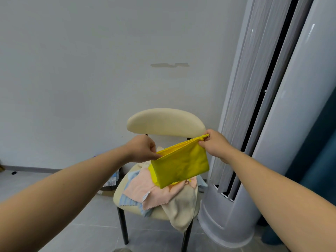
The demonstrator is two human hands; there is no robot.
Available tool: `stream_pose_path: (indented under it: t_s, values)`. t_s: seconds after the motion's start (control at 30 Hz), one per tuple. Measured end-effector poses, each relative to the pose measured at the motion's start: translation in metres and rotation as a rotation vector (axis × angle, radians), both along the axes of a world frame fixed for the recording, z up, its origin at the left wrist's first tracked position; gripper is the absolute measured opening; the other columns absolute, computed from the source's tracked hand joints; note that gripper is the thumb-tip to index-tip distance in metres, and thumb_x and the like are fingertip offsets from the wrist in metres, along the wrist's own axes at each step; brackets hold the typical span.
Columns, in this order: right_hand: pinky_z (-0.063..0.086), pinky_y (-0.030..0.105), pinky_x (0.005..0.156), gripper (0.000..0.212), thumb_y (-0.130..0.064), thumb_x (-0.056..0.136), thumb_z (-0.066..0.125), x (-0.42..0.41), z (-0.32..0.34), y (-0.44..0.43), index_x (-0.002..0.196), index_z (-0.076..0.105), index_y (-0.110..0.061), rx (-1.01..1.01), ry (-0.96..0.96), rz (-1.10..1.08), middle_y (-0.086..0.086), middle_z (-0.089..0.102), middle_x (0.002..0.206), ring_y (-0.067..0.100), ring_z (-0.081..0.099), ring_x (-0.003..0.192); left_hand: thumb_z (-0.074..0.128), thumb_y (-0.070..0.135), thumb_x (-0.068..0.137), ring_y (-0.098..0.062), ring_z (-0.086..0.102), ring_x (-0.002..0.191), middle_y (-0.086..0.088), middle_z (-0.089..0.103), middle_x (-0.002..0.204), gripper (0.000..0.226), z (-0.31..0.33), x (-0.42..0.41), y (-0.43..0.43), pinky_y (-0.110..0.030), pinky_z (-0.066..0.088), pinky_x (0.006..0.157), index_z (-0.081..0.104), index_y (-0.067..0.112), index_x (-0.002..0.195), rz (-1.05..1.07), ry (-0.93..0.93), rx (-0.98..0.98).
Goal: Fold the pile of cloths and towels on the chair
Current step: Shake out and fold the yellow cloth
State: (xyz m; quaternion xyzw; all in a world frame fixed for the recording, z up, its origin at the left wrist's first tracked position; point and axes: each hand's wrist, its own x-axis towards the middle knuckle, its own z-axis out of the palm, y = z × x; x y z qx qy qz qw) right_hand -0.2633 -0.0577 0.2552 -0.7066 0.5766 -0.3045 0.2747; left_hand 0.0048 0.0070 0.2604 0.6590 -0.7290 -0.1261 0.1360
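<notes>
Yellow cloth hanging folded above the chair
Left hand and right hand are pinching its top corners; long edge running left-right, right end higher.

Two bare forearms, bare wrists, bare left hand, bare right hand

Going straight down onto the pile is blocked. The yellow cloth hangs stretched between the left hand and right hand, right over the seat. The far side is closed off by the backrest, with only 1 narrow gap under it. The right side is tight, since the white tower unit stands just beside the chair. Left and front are open over bare floor, just some packaging low by the left legs.
</notes>
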Motion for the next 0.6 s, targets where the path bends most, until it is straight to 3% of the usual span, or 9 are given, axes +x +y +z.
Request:
stream_pose_path:
  t_s: [0.2, 0.37, 0.5, 0.6]
  values:
    - [0.052, 0.045, 0.082, 0.015, -0.017, 0.091, 0.064, 0.0034, -0.0025, 0.0025, 0.103, 0.059, -0.010, -0.003, -0.013, 0.024, 0.016, 0.067, 0.099, 0.033, 0.063, 0.097, 0.080, 0.026, 0.075, -0.009, 0.045, 0.057, 0.003, 0.053, 0.059, 0.031, 0.0012, -0.0033, 0.0022, -0.026, 0.037, 0.053, 0.053, 0.021, 0.059, 0.065, -0.077, -0.042]
    - [0.052, 0.044, 0.081, 0.014, -0.019, 0.092, 0.064, 0.0035, -0.0019, 0.0030, 0.103, 0.059, -0.011, -0.008, 0.027, 0.034, 0.014, 0.066, 0.098, 0.031, 0.062, 0.096, 0.077, 0.018, 0.076, -0.014, 0.050, 0.060, 0.002, 0.054, 0.060, 0.031, -0.0014, -0.0014, 0.0021, -0.027, 0.041, 0.056, 0.052, 0.020, 0.057, 0.058, -0.048, -0.044]
    - [0.051, 0.041, 0.077, 0.013, -0.020, 0.091, 0.063, 0.0045, -0.0019, 0.0040, 0.100, 0.059, -0.012, 0.000, 0.021, 0.015, 0.013, 0.065, 0.097, 0.030, 0.062, 0.094, 0.074, 0.001, 0.077, -0.022, 0.062, 0.057, -0.007, 0.057, 0.064, 0.027, -0.0027, -0.0004, 0.0030, -0.042, 0.062, 0.062, 0.051, 0.011, 0.066, 0.084, 0.272, 0.020]
    - [0.045, 0.035, 0.069, 0.013, -0.018, 0.091, 0.061, 0.0047, -0.0013, 0.0042, 0.100, 0.058, -0.010, 0.000, -0.005, 0.004, 0.013, 0.064, 0.096, 0.027, 0.059, 0.089, 0.067, -0.009, 0.083, -0.028, 0.062, 0.066, -0.015, 0.053, 0.088, 0.020, -0.0031, -0.0038, 0.0078, -0.036, 0.061, 0.056, 0.055, 0.007, 0.085, 0.144, 0.602, 0.106]
